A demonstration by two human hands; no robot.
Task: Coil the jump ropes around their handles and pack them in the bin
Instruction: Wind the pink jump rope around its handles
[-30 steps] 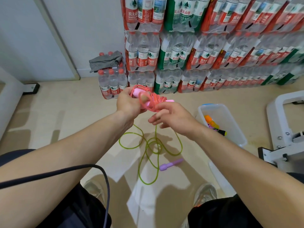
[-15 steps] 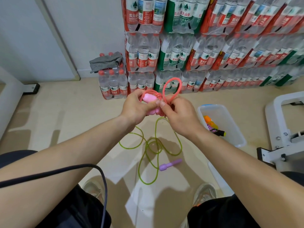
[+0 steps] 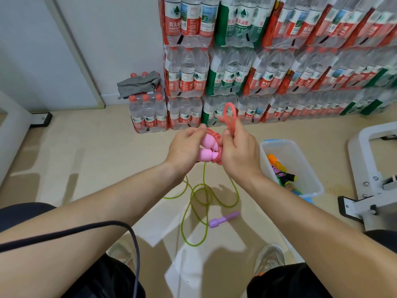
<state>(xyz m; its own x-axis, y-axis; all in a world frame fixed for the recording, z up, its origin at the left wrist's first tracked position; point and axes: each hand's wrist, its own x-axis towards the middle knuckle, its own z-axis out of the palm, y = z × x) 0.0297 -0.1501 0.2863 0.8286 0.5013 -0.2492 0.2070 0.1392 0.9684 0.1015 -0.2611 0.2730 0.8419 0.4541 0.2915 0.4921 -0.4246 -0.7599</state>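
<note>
My left hand (image 3: pixel 184 147) grips the two pink handles (image 3: pixel 207 150) of a jump rope, held side by side in front of me. The salmon-pink cord (image 3: pixel 229 117) is wound around them, and my right hand (image 3: pixel 238 153) pinches a loop of it that stands up above my fingers. On the floor below lies a loose green jump rope (image 3: pixel 193 203) with one purple handle (image 3: pixel 223 219) showing. A clear plastic bin (image 3: pixel 309 166) stands to the right, with coiled ropes and orange and black handles inside.
Shrink-wrapped packs of water bottles (image 3: pixel 236 72) are stacked along the far wall, one low pack with a grey cloth (image 3: pixel 139 83) on top. A white metal frame (image 3: pixel 378 175) stands at the right. My shoes (image 3: pixel 268 259) and knees are at the bottom edge.
My right hand moved in from below the bundle and took a loop of the pink cord, which now stands higher. The handles have turned so their rounded ends face me. The green rope lies unmoved.
</note>
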